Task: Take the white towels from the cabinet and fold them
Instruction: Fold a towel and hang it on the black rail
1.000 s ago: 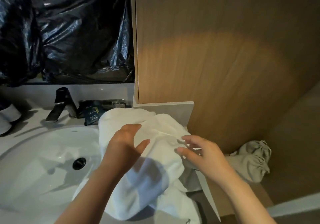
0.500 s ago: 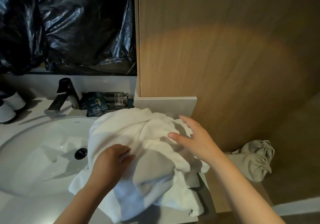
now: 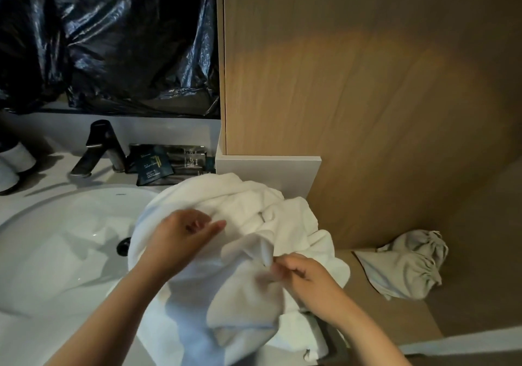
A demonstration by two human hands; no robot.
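Right hand (image 3: 306, 276): fingers curled, thumb and fingertips clamped on a raised fold of the white towels (image 3: 248, 213), near the heap's right front. The pinch itself is partly motion-blurred.
Left hand (image 3: 180, 238): fingers apart and relaxed, thumb and forefinger extended over the heap's left side. Nothing shows between them. Whether the palm touches the cloth, cannot tell.
Towel position: one bunched heap on the right end of the counter (image 3: 25, 337). Its left part drapes over the rim of the wash basin (image 3: 56, 238) and its front part hangs toward the counter's front edge. One towel or several: cannot tell.
Step, judged: hunting for an edge or corner to open the cloth out. No flat fold made yet.
Around the heap: drain (image 3: 123, 246) just left of the cloth; black faucet (image 3: 99, 148) and dark sachets (image 3: 154, 165) behind it; wood panel (image 3: 367, 83) to the right.
Further out: grey drawstring bag (image 3: 409, 264) on a lower ledge, well apart from the heap.
Risk 1: the pinch may sit on a middle fold, not a corner. Lifting would then drag the whole heap and tangle it further.
Risk 2: with the left hand not gripping, a pull to the right could slide the overhanging front part off the counter.
Risk 3: the draped left part could slump into the basin. Damp if the bowl is wet; wetness not visible.
Risk 4: shaking the cloth out could sweep the sachets behind it.
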